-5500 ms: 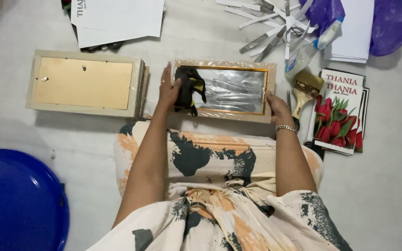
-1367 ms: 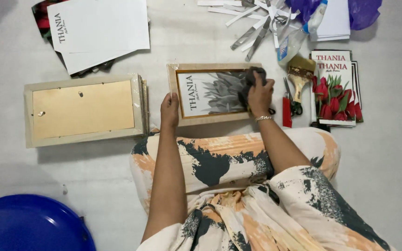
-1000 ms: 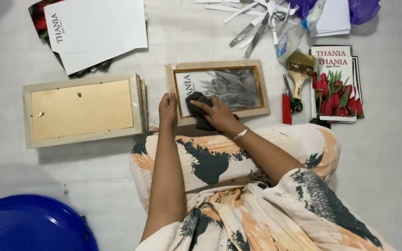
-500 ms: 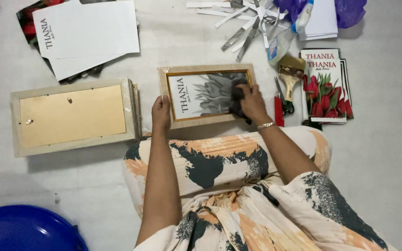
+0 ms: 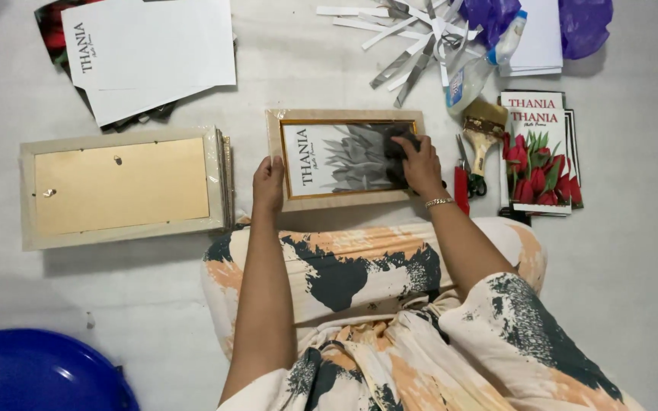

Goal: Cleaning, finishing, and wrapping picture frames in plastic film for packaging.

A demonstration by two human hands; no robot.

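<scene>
A light wooden picture frame with a gold inner edge lies face up on the floor in front of my knees, holding a grey flower print with lettering. My left hand rests on the frame's lower left corner, pressing it down. My right hand is at the frame's right end, fingers closed on a dark cloth pressed against the glass. A gold bracelet sits on that wrist.
A stack of frames lies face down at left. White sheets lie at top left, paper strips and a spray bottle at the top. A paintbrush, red-handled scissors and tulip prints lie at right. A blue tub sits bottom left.
My right hand has swept the dark cloth across the glass, from the right to the left and back to the right end. My left hand has stayed on the frame's left corner.
</scene>
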